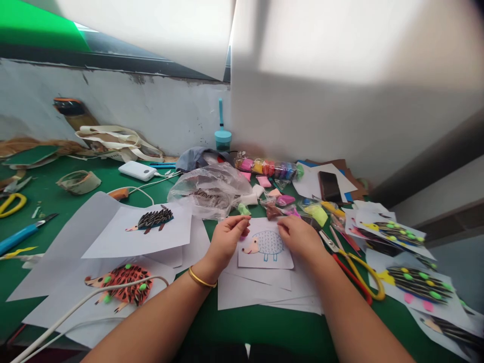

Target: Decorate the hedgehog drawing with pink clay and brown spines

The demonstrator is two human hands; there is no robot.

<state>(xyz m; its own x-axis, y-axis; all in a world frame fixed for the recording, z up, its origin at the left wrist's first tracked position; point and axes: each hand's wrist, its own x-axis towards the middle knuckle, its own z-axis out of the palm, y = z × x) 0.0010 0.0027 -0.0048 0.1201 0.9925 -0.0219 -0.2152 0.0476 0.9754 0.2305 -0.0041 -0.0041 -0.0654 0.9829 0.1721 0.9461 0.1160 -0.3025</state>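
A white card (245,260) lies in front of me with a hedgehog drawing (269,242) on it: blue outlined body and legs, and a face filled in peach. Over the card's upper left corner, my left hand (228,236) has thumb and fingers pinched together; what is between them, if anything, is too small to make out. My right hand (300,236) rests by the upper right corner, fingers curled inward and their tips partly hidden. White paper sheets (245,295) are under the card. Small packets of coloured clay (286,200) lie just beyond my hands.
Yellow-handled scissors (355,264) lie right of my right arm. Finished hedgehog pictures (419,285) are stacked at far right, others (155,219) at left. A plastic bag of seeds (212,191), a phone (329,186), a white power bank (138,170) and a blue cutter (26,234) surround the workspace.
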